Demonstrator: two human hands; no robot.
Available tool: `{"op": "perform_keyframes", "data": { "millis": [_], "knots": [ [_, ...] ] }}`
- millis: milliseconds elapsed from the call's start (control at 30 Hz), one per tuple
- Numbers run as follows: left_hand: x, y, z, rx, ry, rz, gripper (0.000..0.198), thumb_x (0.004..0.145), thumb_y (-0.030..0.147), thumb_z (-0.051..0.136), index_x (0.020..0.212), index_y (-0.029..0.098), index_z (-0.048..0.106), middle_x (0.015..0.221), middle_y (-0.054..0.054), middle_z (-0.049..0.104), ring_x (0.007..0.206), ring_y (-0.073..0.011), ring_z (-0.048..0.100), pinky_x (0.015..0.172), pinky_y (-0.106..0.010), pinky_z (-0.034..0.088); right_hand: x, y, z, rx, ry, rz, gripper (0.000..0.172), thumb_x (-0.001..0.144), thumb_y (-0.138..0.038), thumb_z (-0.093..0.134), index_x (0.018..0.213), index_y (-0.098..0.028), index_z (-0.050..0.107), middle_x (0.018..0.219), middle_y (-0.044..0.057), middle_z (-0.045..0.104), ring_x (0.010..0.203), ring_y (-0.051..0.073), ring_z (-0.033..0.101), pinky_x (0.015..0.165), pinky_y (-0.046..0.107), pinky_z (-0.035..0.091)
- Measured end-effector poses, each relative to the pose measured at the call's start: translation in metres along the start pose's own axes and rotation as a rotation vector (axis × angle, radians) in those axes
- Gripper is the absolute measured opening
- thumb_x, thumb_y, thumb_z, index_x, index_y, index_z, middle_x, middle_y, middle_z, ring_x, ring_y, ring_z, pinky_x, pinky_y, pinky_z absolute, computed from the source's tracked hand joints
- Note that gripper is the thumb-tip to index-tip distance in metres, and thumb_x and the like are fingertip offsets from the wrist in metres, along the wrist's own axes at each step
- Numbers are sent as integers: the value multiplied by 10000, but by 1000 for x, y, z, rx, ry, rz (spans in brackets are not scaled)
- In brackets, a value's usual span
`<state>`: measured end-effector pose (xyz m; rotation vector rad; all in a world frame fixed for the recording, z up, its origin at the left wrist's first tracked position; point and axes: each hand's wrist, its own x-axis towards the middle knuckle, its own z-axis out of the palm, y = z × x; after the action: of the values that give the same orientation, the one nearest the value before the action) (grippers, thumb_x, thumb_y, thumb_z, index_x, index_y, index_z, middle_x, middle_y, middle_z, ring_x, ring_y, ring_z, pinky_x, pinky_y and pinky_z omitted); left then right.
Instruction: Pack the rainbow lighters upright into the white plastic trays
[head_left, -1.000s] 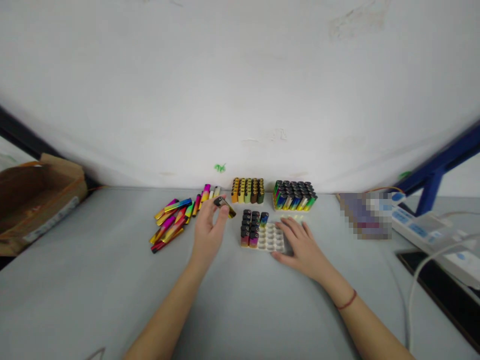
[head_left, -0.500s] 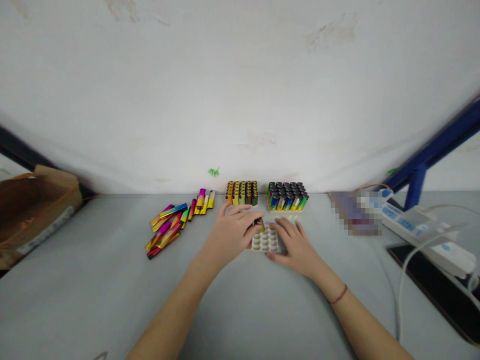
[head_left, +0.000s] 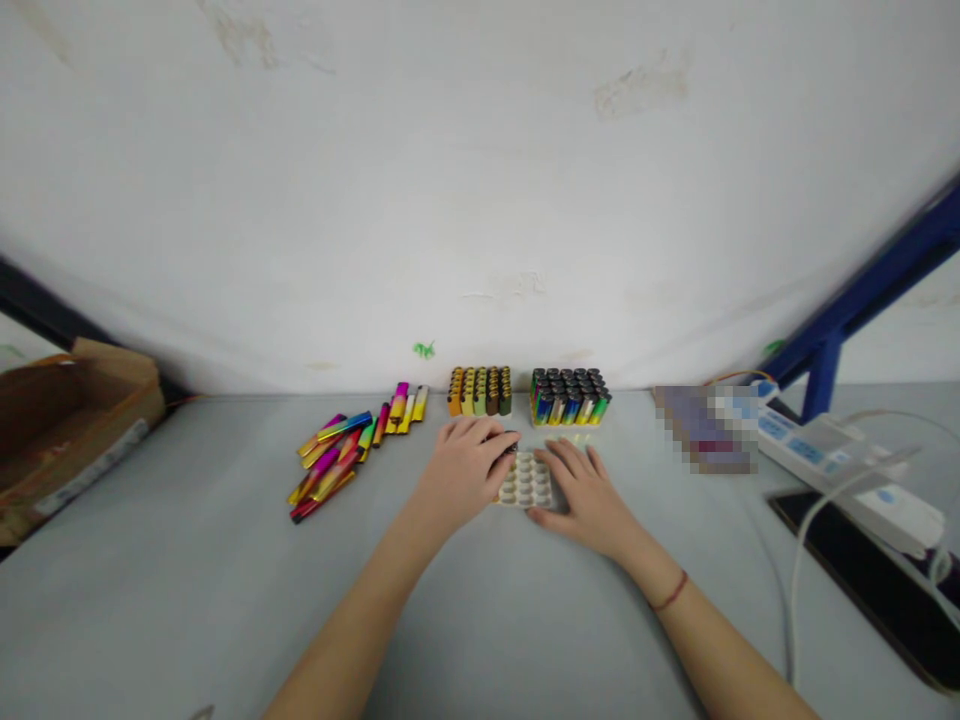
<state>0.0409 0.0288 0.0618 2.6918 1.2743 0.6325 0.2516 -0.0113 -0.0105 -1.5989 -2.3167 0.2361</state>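
Observation:
My left hand (head_left: 466, 468) is closed on a lighter (head_left: 512, 446), with only the dark metal top showing past its fingertips. It hovers over the left part of a small white tray (head_left: 534, 486) with rows of round-edged pockets. The fingers hide that side of the tray, so I cannot tell whether the lighter stands in a pocket. My right hand (head_left: 589, 495) grips the tray's right side, thumb at the near corner and fingertips at the far edge. Loose shiny lighters (head_left: 341, 450) in pink, gold, red, green and blue lie in a pile to the left.
Against the wall stand a block of gold-topped lighters (head_left: 480, 392) and a black-topped block (head_left: 571, 397). At the far left is a cardboard box (head_left: 75, 430). On the right lie a power strip (head_left: 847, 470) with white cables, a dark phone-like slab (head_left: 862, 590) and a blurred item (head_left: 705, 430).
My left hand has come down slightly with the lighter, which now shows less beneath the fingers. My right hand keeps its place at the tray. The view has shifted a little.

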Motion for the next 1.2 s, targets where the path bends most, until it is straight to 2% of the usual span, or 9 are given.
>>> {"op": "perform_keyframes", "data": {
  "millis": [233,433,600,733,833,933,1033,1200],
  "knots": [
    [0,6,2,35,45,-39,249,896,192,542,1099,228,681,1072,-57,702,1060,-240,583,981,-453,376,0,1,0,-5,0,-2,714,815,-505,622,1425,-177,447,1487,177,458,1409,356,350,1141,626,216],
    [0,7,0,48,71,-6,171,915,217,527,958,237,691,1005,-42,710,1045,-230,577,992,-459,354,0,1,1,0,7,-8,707,818,-513,616,1423,-187,450,1488,173,458,1412,355,346,1140,623,218],
    [-5,14,-6,90,3,92,265,823,151,598,1031,279,699,1060,-40,695,1133,-282,524,1054,-580,285,0,0,-1,5,-17,10,720,826,-524,609,1427,-161,448,1493,181,451,1416,353,341,1144,626,208],
    [-10,28,5,187,-59,181,201,820,175,632,996,245,701,1095,-66,691,1189,-318,490,1100,-695,154,0,0,-1,9,-20,6,714,827,-515,606,1429,-165,448,1498,179,448,1421,350,336,1142,631,208],
    [-8,39,22,260,-84,203,172,892,156,563,974,216,702,1035,-82,711,1143,-300,520,1085,-692,203,0,0,-1,2,-15,3,698,814,-465,617,1428,-180,451,1495,176,452,1420,344,341,1139,627,219],
    [-2,43,33,261,-138,200,174,904,126,545,908,200,703,964,-91,730,1094,-294,548,1043,-656,287,0,0,-1,-3,-10,-1,689,801,-441,620,1424,-194,458,1487,171,462,1416,343,348,1138,623,225],
    [5,44,32,248,-195,203,180,892,99,551,842,198,693,932,-98,740,1071,-290,562,1024,-612,317,0,-1,-2,1,-10,3,694,800,-442,619,1425,-186,457,1486,169,465,1415,343,350,1145,616,214],
    [12,40,30,123,-244,251,220,872,57,535,753,194,660,861,-101,735,1024,-277,591,1047,-584,288,0,-3,-4,-2,-31,13,709,796,-426,625,1429,-158,452,1495,177,454,1421,351,341,1148,620,205]
  ]
}}
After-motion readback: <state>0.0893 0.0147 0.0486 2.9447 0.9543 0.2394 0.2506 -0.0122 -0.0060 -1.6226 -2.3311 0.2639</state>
